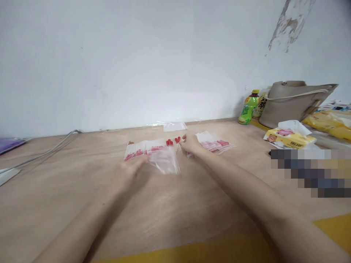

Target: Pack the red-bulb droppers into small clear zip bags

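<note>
Clear zip bags [164, 162] holding small red pieces lie in a pile in front of me. My left hand [133, 168], blurred, has its fingertips closed at the near edge of the front bag. A few loose red pieces [169, 142] lie just beyond that pile. Beside a small red pair [177, 139] is my right hand [191, 143], its fingers curled in a pinch; whether it grips one of these is hidden. To the right of that hand rests a second pile of bags [215, 145] with red pieces inside.
A flat white bag [174, 126] lies near the wall. At the right stand a green drink bottle [249, 107], a beige bag [290, 104] and a yellow tissue pack [290, 138]. A grey cable [59, 143] and a purple item [11, 144] are at the left.
</note>
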